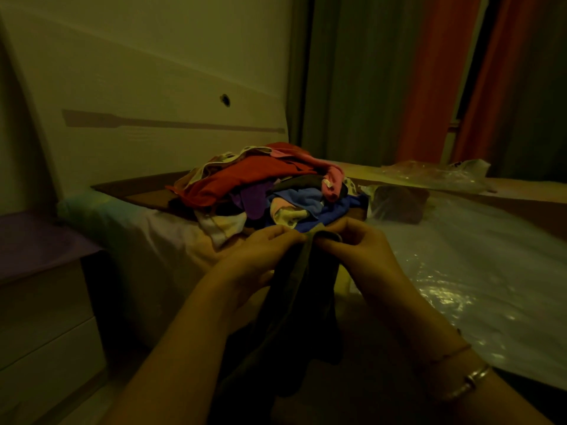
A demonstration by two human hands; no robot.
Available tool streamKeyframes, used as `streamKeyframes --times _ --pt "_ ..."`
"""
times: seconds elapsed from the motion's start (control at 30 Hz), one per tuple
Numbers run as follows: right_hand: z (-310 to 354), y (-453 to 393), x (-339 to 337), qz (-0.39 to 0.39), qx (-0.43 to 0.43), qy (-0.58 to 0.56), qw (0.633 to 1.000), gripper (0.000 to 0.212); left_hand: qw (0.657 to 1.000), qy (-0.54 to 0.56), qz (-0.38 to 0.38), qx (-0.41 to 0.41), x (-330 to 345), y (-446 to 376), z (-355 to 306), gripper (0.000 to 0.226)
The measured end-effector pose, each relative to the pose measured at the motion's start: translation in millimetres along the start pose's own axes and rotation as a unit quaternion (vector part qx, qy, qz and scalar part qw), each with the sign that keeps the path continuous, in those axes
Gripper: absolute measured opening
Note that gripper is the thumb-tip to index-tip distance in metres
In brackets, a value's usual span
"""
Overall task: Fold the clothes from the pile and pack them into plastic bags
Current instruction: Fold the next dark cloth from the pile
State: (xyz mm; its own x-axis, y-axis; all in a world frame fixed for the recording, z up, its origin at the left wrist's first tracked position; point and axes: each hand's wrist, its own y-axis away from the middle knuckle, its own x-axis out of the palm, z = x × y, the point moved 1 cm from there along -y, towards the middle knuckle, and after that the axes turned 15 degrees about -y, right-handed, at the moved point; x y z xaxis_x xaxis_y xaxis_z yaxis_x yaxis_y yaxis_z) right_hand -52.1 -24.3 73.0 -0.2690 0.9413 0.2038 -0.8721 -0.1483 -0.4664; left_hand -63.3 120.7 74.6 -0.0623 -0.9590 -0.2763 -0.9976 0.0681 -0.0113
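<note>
In a dimly lit bedroom, a person's left hand [260, 250] and right hand [356, 243] pinch the top edge of a dark garment [294, 308], which hangs between the forearms. The pile of clothes [264, 188] lies on the bed [159, 237] at 12 o'clock from the hands, just beyond them. Plastic bags [435, 173] sit at 2 o'clock, beside orange curtains [435, 81].
</note>
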Motion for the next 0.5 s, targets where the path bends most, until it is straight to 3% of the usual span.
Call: streamKeyframes --times 0.13,0.33,0.5 --pt "3 1 5 0.016 -0.007 -0.008 1.000 0.013 0.997 -0.015 -0.050 0.056 -5 1 -2 0.011" --pt "2 -1 0 -0.025 -0.048 0.004 0.998 0.022 0.972 -0.079 -0.200 0.096 -11 -1 4 0.020" --pt "0 1 4 0.023 -0.040 0.009 0.999 0.017 0.988 0.042 -0.133 0.069 -12 4 0 0.037"
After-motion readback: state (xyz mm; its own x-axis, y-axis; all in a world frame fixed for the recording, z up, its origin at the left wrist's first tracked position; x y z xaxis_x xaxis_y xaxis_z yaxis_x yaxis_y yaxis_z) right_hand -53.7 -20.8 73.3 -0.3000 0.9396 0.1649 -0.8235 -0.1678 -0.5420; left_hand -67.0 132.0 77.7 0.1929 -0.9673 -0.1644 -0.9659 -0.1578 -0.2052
